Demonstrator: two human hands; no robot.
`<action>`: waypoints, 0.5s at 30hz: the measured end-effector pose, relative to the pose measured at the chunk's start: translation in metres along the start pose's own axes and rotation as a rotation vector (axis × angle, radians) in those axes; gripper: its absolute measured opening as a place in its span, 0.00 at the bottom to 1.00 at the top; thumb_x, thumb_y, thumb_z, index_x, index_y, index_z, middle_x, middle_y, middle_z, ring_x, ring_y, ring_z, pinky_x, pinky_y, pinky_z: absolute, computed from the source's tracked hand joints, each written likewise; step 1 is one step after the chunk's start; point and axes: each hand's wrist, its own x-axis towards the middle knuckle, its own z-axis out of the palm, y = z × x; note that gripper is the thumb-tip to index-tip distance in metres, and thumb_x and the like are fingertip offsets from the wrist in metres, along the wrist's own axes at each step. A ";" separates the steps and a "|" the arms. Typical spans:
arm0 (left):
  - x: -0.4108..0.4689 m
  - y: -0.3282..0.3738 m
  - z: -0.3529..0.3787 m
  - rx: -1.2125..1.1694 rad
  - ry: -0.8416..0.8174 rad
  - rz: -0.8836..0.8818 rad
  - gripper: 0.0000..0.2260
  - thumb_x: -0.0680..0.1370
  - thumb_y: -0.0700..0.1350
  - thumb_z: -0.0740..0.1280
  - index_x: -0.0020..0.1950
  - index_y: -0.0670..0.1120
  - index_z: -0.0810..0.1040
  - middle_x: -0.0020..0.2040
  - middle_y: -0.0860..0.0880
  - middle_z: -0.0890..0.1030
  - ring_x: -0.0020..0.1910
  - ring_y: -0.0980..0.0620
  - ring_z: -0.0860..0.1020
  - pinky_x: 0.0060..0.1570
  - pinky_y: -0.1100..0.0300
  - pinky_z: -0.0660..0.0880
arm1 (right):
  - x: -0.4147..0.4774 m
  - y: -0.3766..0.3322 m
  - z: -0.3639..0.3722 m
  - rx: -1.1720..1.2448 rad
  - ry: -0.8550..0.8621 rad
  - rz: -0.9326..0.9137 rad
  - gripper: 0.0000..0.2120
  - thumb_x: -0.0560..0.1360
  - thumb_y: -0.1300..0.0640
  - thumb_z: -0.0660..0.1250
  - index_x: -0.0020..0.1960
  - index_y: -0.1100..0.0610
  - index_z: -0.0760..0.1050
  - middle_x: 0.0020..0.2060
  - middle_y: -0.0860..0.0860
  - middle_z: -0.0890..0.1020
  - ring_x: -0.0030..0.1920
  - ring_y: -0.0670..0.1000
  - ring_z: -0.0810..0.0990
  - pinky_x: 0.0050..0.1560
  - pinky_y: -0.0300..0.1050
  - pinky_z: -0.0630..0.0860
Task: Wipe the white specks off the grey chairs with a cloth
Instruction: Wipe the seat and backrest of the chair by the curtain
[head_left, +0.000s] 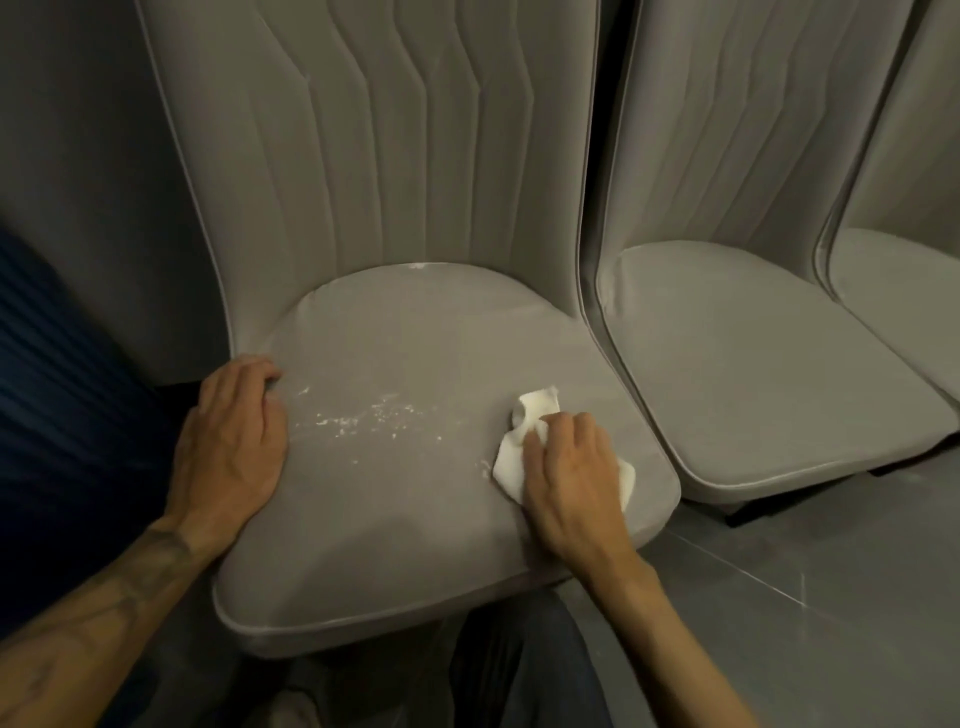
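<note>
A dim room with a grey tiled floor (789, 597) holds three grey upholstered chairs standing side by side, their tall backs stitched in wavy vertical channels. The nearest chair (395, 519) fills the middle of the view, the second chair (753, 374) stands just beside its right edge, and the third chair (904, 312) shows only partly at the far right. A dark blue ribbed surface (52, 389) lies along the left side, beside the nearest chair. On the nearest chair's seat, white specks (379, 415) are scattered in a loose band across the middle, running from near the left edge toward the centre; a few more sit at the back edge where the seat meets the backrest, and a small cluster lies just left of the cloth. The white cloth (511, 467) is crumpled on the right part of the seat, near the right edge, with one bunched end sticking out toward the back. The right hand (566, 478) is on top of it, fingers curled over the fabric and gripping it against the seat. The left hand (234, 441) rests palm down on the seat's left edge, holding nothing, its fingers lying loosely along the piping with the tips bent at the back-left corner. The seats of the second and third chairs look plain grey.
</note>
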 end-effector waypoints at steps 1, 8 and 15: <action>0.000 -0.001 0.001 -0.004 0.005 -0.005 0.13 0.87 0.42 0.55 0.67 0.40 0.73 0.68 0.39 0.74 0.68 0.38 0.71 0.65 0.38 0.72 | -0.004 -0.008 0.001 -0.015 0.039 0.037 0.08 0.82 0.55 0.58 0.48 0.58 0.71 0.45 0.57 0.74 0.43 0.59 0.71 0.45 0.57 0.70; -0.001 -0.001 -0.001 -0.017 -0.004 0.010 0.19 0.84 0.49 0.50 0.68 0.42 0.72 0.68 0.41 0.74 0.67 0.41 0.71 0.65 0.40 0.72 | -0.012 -0.041 0.016 0.031 -0.085 -0.327 0.10 0.83 0.53 0.53 0.49 0.55 0.70 0.45 0.54 0.71 0.43 0.56 0.69 0.44 0.55 0.68; -0.001 -0.003 0.000 -0.004 -0.006 0.015 0.18 0.84 0.48 0.51 0.68 0.42 0.71 0.69 0.42 0.74 0.68 0.42 0.70 0.66 0.42 0.72 | 0.010 -0.062 0.029 -0.019 -0.127 -0.206 0.14 0.84 0.50 0.48 0.51 0.55 0.70 0.48 0.55 0.73 0.46 0.56 0.69 0.47 0.55 0.67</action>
